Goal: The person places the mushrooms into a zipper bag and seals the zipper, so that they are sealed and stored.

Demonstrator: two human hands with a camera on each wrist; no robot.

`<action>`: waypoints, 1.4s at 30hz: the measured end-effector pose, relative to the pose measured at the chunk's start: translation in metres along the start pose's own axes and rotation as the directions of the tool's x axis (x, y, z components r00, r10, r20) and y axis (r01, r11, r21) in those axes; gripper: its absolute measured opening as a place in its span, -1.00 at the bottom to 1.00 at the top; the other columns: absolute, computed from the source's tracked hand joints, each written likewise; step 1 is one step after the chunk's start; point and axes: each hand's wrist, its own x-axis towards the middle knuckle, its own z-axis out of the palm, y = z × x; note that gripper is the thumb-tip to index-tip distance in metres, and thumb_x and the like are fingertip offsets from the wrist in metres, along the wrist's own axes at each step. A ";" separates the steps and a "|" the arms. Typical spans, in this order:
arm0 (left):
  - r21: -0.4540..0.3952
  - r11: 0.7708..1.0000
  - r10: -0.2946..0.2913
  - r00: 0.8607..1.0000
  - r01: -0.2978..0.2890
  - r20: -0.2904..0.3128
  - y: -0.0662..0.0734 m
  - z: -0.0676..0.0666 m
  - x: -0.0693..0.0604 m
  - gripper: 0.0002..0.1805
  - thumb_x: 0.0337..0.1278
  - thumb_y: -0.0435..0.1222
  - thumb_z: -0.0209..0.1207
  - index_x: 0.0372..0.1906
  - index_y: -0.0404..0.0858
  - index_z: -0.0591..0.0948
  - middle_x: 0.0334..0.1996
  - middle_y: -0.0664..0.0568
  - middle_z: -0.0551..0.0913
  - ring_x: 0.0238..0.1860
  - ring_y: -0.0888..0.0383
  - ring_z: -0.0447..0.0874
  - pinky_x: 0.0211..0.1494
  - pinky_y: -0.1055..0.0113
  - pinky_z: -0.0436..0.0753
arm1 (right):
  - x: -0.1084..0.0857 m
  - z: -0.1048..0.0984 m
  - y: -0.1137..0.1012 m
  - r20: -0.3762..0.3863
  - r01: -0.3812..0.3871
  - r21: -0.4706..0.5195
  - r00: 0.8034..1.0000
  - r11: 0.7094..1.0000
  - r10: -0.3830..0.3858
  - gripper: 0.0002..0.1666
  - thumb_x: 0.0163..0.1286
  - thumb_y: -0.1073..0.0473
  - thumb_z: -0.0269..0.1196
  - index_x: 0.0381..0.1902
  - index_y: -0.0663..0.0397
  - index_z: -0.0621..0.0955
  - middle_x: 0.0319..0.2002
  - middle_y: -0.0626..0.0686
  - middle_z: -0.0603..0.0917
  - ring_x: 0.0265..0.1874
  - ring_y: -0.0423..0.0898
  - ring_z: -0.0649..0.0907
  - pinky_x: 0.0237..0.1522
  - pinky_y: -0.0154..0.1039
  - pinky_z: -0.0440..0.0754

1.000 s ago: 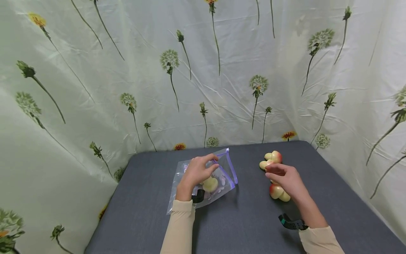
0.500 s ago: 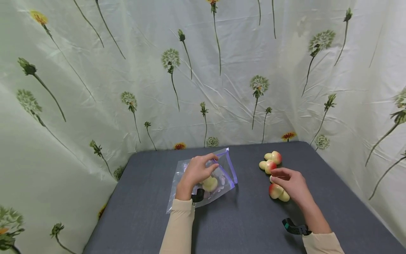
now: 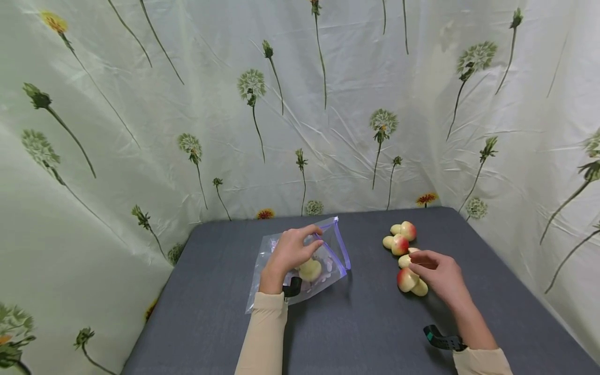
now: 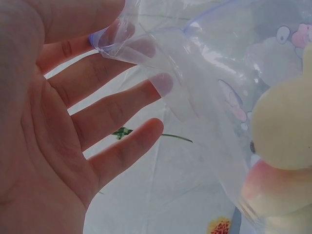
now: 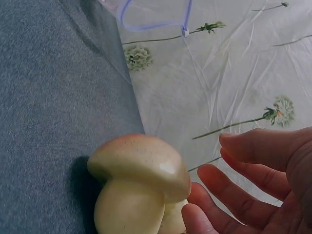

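A clear zip bag (image 3: 263,276) with a purple-edged mouth lies tilted on the table, and my left hand (image 3: 291,255) pinches its rim between thumb and forefinger. The other left fingers (image 4: 117,109) stay spread beside the film. Through the plastic shows a cream toy mushroom (image 3: 310,271) with a reddish patch. On the right, my right hand (image 3: 442,276) hovers with loosely bent fingers and holds nothing. Its fingertips are close to a toy mushroom (image 3: 405,261), partly hidden behind them. Nearer me lies another red-capped mushroom (image 3: 408,279), large in the right wrist view.
Two more toy mushrooms (image 3: 400,245) (image 3: 408,231) lie farther back in the same row. The dark grey table (image 3: 220,323) ends at a pale curtain (image 3: 347,146) printed with dandelions. A black band (image 3: 442,339) hangs at the right wrist.
My right hand has moved right and slightly toward me, uncovering more of the mushrooms in the row. The left hand and the bag have hardly moved.
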 end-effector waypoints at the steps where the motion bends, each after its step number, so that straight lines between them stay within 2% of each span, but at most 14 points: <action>1: 0.001 1.000 0.003 1.000 -0.003 -0.002 0.000 0.000 0.000 -0.79 0.41 -0.05 0.21 0.03 0.07 0.67 -0.65 0.30 0.47 -0.74 0.33 0.05 -0.55 0.36 0.24 | 0.000 0.000 0.001 -0.002 0.002 -0.009 1.000 1.000 -0.002 -0.52 0.36 -0.03 0.40 0.11 0.14 0.68 0.01 0.11 0.74 -0.13 -0.34 0.66 -0.17 -0.33 0.59; 7: -0.006 1.000 0.022 1.000 -0.022 -0.008 -0.002 0.001 0.000 -0.80 0.40 -0.08 0.23 0.03 0.03 0.67 -0.66 0.23 0.47 -0.74 0.33 0.05 -0.56 0.37 0.23 | -0.003 -0.001 0.010 -0.009 0.003 -0.061 1.000 0.998 -0.004 -0.54 0.35 -0.03 0.40 0.08 0.14 0.69 0.03 0.15 0.72 0.00 0.06 0.66 -0.19 -0.29 0.59; 9: -0.006 1.000 0.027 1.000 -0.027 -0.010 -0.002 0.001 0.000 -0.80 0.40 -0.09 0.23 0.03 0.03 0.67 -0.68 0.20 0.47 -0.74 0.32 0.04 -0.57 0.37 0.22 | -0.004 -0.001 0.012 -0.008 0.000 -0.067 1.000 0.998 -0.001 -0.53 0.34 -0.03 0.41 0.08 0.15 0.69 0.03 0.17 0.71 0.02 0.12 0.66 -0.21 -0.27 0.59; 15: -0.005 1.000 0.028 1.000 -0.028 -0.006 -0.001 0.000 0.000 -0.79 0.40 -0.08 0.23 0.04 0.03 0.67 -0.70 0.16 0.47 -0.75 0.31 0.04 -0.58 0.37 0.21 | -0.007 -0.002 0.016 0.019 -0.021 -0.066 1.000 0.998 0.023 -0.46 0.33 -0.08 0.42 0.11 0.16 0.68 0.04 0.18 0.71 0.02 0.13 0.66 -0.21 -0.27 0.59; 25: -0.006 1.000 0.015 1.000 -0.015 0.005 0.000 0.001 0.000 -0.79 0.40 -0.08 0.23 0.04 0.03 0.67 -0.68 0.15 0.48 -0.74 0.30 0.05 -0.56 0.35 0.22 | -0.010 -0.003 0.023 0.098 -0.061 -0.063 0.993 0.996 0.067 -0.36 0.32 -0.12 0.42 0.19 0.19 0.63 0.08 0.21 0.68 0.03 0.16 0.65 -0.19 -0.13 0.61; 32: -0.014 1.000 0.010 1.000 -0.010 0.014 0.000 0.001 0.000 -0.80 0.41 -0.08 0.21 0.04 0.04 0.66 -0.66 0.16 0.49 -0.72 0.30 0.07 -0.55 0.35 0.23 | -0.012 -0.003 0.026 0.155 -0.064 -0.032 0.986 0.997 0.068 -0.34 0.35 -0.15 0.38 0.23 0.17 0.60 0.11 0.22 0.66 0.05 0.17 0.65 -0.21 -0.12 0.62; 42: -0.018 1.000 0.013 1.000 -0.013 0.017 0.000 0.002 0.001 -0.79 0.40 -0.08 0.22 0.05 0.04 0.67 -0.64 0.12 0.51 -0.72 0.32 0.05 -0.56 0.36 0.23 | -0.014 -0.006 0.028 0.199 -0.069 -0.023 0.977 0.997 0.072 -0.30 0.35 -0.14 0.38 0.27 0.20 0.57 0.13 0.23 0.64 0.02 0.14 0.67 -0.21 -0.12 0.62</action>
